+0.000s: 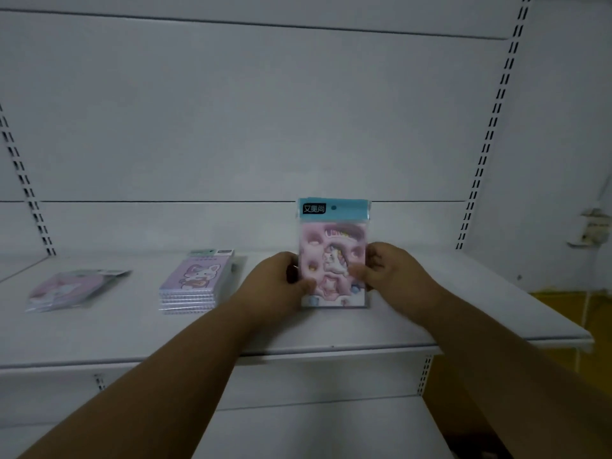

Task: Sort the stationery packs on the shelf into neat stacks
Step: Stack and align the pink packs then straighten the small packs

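I hold a pink stationery pack [333,246] with a blue header upright above the white shelf [414,319]. My left hand [275,279] grips its left edge and my right hand [387,266] grips its right edge. To the left, a neat stack of pink and lilac packs [195,279] with a cartoon animal on top lies flat on the shelf. Further left, a looser pile of similar packs [73,289] lies slightly fanned.
The shelf's white back panel rises behind, with slotted uprights at the left [29,193] and right [490,137]. A lower white shelf [314,432] sits below the front edge. Yellow floor [569,309] shows at the right.
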Available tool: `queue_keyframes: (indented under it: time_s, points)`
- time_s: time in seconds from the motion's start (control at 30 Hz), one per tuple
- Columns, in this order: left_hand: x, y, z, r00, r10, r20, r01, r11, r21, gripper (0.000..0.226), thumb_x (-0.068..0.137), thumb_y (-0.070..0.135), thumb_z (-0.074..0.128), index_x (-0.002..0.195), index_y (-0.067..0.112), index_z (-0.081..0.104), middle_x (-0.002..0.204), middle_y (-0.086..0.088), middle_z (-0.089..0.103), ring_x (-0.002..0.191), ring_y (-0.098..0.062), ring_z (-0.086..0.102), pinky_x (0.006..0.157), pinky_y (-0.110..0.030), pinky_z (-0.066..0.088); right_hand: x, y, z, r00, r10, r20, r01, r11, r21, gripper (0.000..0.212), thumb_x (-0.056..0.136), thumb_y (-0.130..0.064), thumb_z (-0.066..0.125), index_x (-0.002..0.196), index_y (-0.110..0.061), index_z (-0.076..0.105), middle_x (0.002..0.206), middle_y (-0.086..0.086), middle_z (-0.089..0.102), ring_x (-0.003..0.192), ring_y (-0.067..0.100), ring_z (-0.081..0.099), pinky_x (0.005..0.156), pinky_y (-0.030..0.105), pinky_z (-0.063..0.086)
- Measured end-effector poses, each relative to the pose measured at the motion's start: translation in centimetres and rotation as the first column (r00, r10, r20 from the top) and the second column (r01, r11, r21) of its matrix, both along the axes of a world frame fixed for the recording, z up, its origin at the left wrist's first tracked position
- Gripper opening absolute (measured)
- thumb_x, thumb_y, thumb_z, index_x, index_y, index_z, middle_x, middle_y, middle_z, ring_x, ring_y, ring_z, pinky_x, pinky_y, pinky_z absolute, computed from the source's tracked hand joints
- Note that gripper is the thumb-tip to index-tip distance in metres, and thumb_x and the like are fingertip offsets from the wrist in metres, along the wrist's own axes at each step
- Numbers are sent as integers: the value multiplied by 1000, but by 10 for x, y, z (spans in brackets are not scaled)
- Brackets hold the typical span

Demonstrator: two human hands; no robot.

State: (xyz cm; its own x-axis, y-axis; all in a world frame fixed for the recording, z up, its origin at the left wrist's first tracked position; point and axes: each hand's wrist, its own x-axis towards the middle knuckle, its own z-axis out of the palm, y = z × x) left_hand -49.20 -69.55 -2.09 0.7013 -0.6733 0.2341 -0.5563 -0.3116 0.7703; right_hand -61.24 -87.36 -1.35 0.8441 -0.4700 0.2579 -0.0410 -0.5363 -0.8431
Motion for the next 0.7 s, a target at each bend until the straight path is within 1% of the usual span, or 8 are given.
queue_keyframes:
  time_s: [0.1,0.2,0.3,0.37,0.43,0.5,0.6,0.7]
  points:
    - [7,-10,9,992,63,-105,-61,998,19,13,88,38,65,83,27,63,79,13,69,70,-4,64,53,-18,45,8,-3,8,997,-70,-39,78,962,261,24,86,-28,69,95,-6,68,91,15,76,78,27,74,75,43,60]
    - [12,-18,10,984,112,-135,-86,979,184,22,87,37,65,74,19,66,70,5,68,62,-8,62,47,-20,41,16,-3,10,965,-92,-246,174,926,336,29,83,-28,72,94,-1,66,82,18,75,66,26,73,57,32,58]
    - [15,-25,7,989,123,-83,-98,961,259,26,88,37,60,84,13,67,82,-3,67,66,-12,58,50,-24,40,25,-5,8,916,-171,-362,237,960,148,36,82,-38,69,94,-4,65,60,7,69,36,9,57,38,18,43]
    - [16,-27,7,989,139,-53,-119,953,278,36,87,39,57,95,6,68,90,-8,66,69,-17,60,58,-28,47,30,-8,7,901,-231,-367,259,966,27,41,79,-42,70,97,-5,64,60,5,63,25,4,44,31,12,30]
    - [17,-27,6,988,153,-1,-144,930,337,44,85,43,55,100,3,68,99,-14,69,82,-26,64,70,-32,52,32,-9,5,891,-262,-371,267,963,-39,44,78,-44,70,97,-5,64,63,6,60,29,7,45,31,12,28]
    - [16,-25,6,985,153,76,-170,911,376,45,87,49,52,98,7,67,101,-14,68,85,-26,62,68,-31,47,31,-6,5,882,-279,-381,262,960,-99,44,79,-48,68,91,-7,65,66,5,61,40,11,49,35,15,33]
    - [10,-15,3,964,177,196,-238,907,348,54,91,59,42,97,11,65,87,-5,63,77,-19,58,65,-29,40,17,1,5,890,-331,-313,237,923,-302,51,87,-61,51,66,-15,58,57,0,54,48,11,49,44,22,32]
    - [0,1,-5,943,126,308,-226,921,316,48,89,64,42,78,20,59,69,3,59,64,-10,54,52,-26,35,-13,8,-4,927,-316,-203,194,866,-461,53,86,-66,42,62,-20,53,60,-2,52,54,9,46,48,23,31]
